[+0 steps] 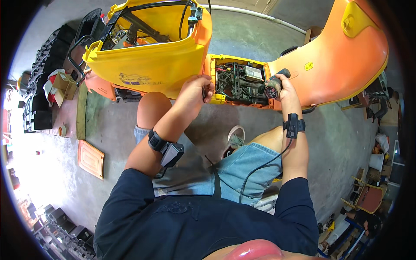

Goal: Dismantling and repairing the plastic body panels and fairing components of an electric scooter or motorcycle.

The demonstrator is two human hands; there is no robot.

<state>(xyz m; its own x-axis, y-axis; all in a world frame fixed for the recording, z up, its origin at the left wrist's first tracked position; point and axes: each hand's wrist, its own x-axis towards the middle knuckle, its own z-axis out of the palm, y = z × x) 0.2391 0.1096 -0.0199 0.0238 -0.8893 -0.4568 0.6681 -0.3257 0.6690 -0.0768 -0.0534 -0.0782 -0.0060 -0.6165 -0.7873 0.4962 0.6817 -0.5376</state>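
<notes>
A yellow and orange scooter stands in front of me, its floor compartment (242, 82) uncovered and showing wires, black frame bars and a silver box. My right hand (286, 86) grips a dark cordless drill (272, 89) over the compartment's right end. At the left end, against the lower edge of the yellow body panel (151, 69), is my left hand (196, 94). Its fingers are curled together around a small dark thing, mostly hidden by them. To the right, the orange front panel (333, 65) curves upward.
An orange-tan cover panel (91, 159) lies on the concrete floor at left. Black crates (41, 78) and a cardboard box (64, 86) stand beyond it. Shelves with parts and another person (368, 221) are at far right. A cable (255, 169) runs from my right wrist band across my leg.
</notes>
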